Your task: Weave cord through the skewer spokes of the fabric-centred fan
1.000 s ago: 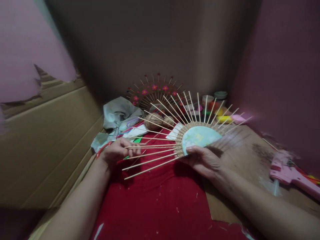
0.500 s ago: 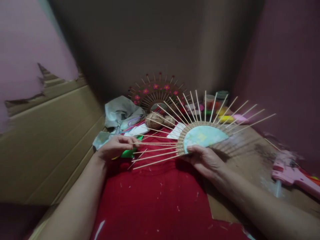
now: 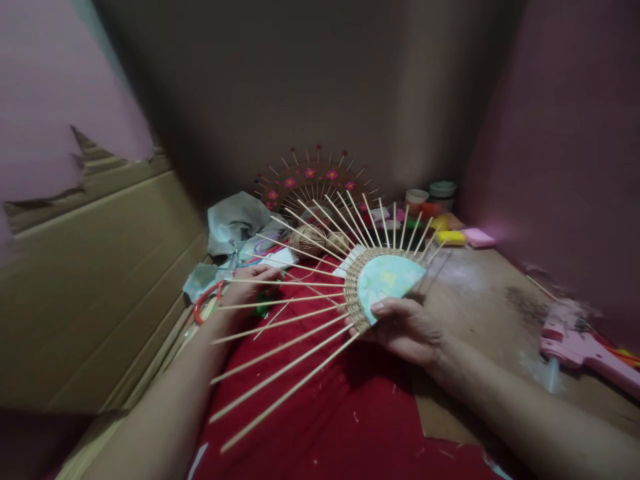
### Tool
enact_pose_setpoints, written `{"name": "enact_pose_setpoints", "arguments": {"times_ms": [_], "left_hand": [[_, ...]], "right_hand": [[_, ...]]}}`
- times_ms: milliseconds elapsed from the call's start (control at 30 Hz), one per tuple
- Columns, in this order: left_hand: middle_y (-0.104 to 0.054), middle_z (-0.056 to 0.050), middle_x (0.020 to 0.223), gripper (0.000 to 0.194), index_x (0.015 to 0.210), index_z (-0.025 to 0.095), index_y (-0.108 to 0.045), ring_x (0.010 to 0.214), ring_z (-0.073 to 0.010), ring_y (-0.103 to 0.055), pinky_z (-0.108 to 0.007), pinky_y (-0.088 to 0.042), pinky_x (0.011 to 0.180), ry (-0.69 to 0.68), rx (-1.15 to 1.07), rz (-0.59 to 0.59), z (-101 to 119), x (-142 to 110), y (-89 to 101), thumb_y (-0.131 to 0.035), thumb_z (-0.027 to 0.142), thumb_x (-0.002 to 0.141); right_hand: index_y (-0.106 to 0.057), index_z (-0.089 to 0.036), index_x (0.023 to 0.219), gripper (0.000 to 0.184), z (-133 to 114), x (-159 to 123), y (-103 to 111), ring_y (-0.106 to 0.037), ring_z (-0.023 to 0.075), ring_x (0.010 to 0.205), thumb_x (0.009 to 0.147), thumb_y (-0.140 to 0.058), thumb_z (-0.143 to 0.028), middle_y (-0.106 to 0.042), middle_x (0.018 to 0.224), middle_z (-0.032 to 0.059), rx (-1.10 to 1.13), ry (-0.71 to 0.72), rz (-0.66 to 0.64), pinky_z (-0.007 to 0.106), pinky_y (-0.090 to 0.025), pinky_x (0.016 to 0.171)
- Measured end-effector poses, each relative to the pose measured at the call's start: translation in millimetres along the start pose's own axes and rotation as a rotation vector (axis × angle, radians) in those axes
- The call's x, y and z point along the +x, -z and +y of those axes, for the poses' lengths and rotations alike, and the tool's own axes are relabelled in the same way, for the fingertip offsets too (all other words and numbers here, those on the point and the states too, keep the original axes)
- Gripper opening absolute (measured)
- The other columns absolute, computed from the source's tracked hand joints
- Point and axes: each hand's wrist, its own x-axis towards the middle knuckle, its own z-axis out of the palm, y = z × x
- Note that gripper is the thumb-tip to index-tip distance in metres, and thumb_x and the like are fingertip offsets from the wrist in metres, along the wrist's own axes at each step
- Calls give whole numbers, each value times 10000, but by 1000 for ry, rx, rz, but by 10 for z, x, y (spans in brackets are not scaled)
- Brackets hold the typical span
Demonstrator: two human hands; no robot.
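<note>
My right hand grips the lower edge of a half-round stick fan, thumb on its pale blue-green face. A woven twine band borders the face, and thin wooden sticks spread out from it. The fan is tilted, with its lowest sticks pointing down to the left. Behind the left sticks, my left hand has its fingers pinched together. A thin strand of twine runs from near those fingertips towards the band. The sticks partly cover the left hand.
Balls of twine lie behind the fan, before a finished flower-decorated fan. Orange-handled scissors are by my left wrist. A pink glue gun rests on cardboard at right. Red cloth covers the surface.
The fan has turned counterclockwise, so its left sticks now point lower and reach across my left forearm. My left hand has moved slightly up and now sits behind the sticks.
</note>
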Motion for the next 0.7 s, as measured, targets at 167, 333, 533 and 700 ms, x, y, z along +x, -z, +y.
{"name": "enact_pose_setpoints", "arguments": {"times_ms": [167, 333, 533, 700], "left_hand": [[-541, 14, 485, 233, 690, 141, -610, 385, -95, -461, -198, -319, 361, -38, 16, 34, -64, -36, -339, -663, 364, 650], [-569, 3, 510, 226, 655, 152, -579, 366, -90, -455, -205, -330, 359, -49, 25, 29, -127, 5, -511, -644, 367, 651], [-525, 21, 450, 258, 692, 151, -589, 336, -84, -420, -193, -276, 338, -71, 70, 27, -165, 14, -382, -635, 403, 666], [-524, 31, 496, 284, 738, 158, -601, 388, -85, -430, -202, -309, 392, -139, 115, 47, -211, 66, -233, -630, 434, 676]], "right_hand": [[-598, -130, 873, 308, 69, -69, -60, -584, 187, 730, 588, -533, -33, -646, 733, 44, -42, -136, -184, 413, -468, 744], [-562, -141, 988, 427, 106, -101, -103, -595, 196, 777, 576, -534, -33, -661, 807, 59, -53, -158, -228, 403, -471, 742], [-552, -135, 1001, 429, 91, -76, -101, -595, 210, 801, 583, -521, -47, -665, 815, 74, -77, -130, -215, 406, -460, 750], [-571, -134, 934, 357, 68, -71, -84, -594, 218, 797, 588, -530, -58, -661, 776, 67, -97, -103, -149, 405, -456, 740]]}}
